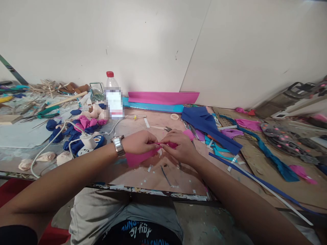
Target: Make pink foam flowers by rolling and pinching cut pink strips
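My left hand, with a metal watch on its wrist, and my right hand meet over the middle of the worktable. Both are closed in a pinch on one strip of pink fabric. The strip hangs down and to the left from my left fingers; the part between my hands looks rolled or folded. More pink fabric lies just behind my right hand.
A clear plastic bottle with a red cap stands at the back. Blue and pink fabric flowers and a glue gun with a white cord lie left. Blue fabric, teal strips and pink scraps spread right. Pink and teal sheets lean on the wall.
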Tool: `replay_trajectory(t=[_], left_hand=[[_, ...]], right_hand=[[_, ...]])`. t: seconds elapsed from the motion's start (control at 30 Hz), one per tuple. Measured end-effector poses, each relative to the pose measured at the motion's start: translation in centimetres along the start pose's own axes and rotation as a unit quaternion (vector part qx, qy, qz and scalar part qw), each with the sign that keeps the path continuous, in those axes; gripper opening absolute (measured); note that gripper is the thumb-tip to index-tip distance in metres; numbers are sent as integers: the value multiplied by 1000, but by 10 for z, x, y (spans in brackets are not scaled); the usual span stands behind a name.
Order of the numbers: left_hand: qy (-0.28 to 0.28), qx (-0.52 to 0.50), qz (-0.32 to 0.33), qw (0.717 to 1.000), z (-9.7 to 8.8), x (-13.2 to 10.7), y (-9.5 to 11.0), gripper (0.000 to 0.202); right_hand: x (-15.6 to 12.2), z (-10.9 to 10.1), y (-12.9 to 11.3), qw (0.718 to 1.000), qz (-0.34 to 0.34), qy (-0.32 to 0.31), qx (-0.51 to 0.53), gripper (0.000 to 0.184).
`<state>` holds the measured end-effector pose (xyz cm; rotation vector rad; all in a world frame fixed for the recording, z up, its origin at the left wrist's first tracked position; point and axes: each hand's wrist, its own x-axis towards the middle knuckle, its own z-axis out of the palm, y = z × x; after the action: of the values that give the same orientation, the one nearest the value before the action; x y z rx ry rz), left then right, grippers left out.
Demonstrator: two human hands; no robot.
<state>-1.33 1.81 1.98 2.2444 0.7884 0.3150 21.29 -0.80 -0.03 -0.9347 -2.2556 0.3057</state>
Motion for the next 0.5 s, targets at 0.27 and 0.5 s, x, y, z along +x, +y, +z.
replay_trajectory(t=[0.27, 0.5], left_hand=[[-31, -93, -10, 995, -2, 1, -6, 24], [-29, -151, -4, 988, -3, 2, -1, 27]], right_hand=[[-1, 1, -2, 999, -28, 26, -19, 12], [-1, -3, -3, 995, -74, 28, -57, 10]])
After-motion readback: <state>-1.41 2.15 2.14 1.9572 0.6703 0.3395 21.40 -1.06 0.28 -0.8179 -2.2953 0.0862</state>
